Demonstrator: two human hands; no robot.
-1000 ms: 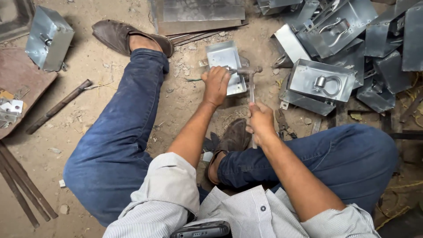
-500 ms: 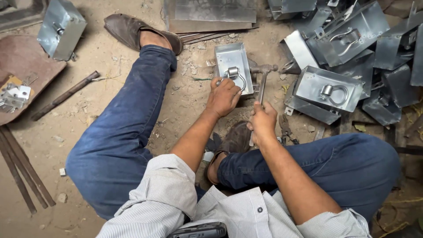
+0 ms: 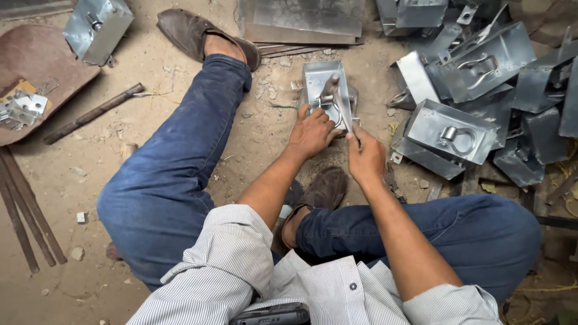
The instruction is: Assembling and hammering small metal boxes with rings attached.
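Note:
I sit on the dirt floor with a small galvanised metal box (image 3: 317,77) lying open side up between my legs. My left hand (image 3: 311,132) holds its near edge, fingers curled over the rim beside the ring fitting inside. My right hand (image 3: 365,157) is shut on the handle of a hammer (image 3: 340,105). The hammer slants up and left across the box, and its head rests on or just above the fitting. The two hands are almost touching.
A pile of similar metal boxes (image 3: 460,129) with ring fittings lies at the right. Another box (image 3: 96,27) sits top left, flat metal sheets (image 3: 301,18) at the top. A rusty rod (image 3: 90,114), a rusty plate with small brackets (image 3: 21,108) and thin rods (image 3: 24,210) lie left.
The hammer, held upright beside the box a second ago, has swung down and left onto the fitting. My left hand stays on the box's edge.

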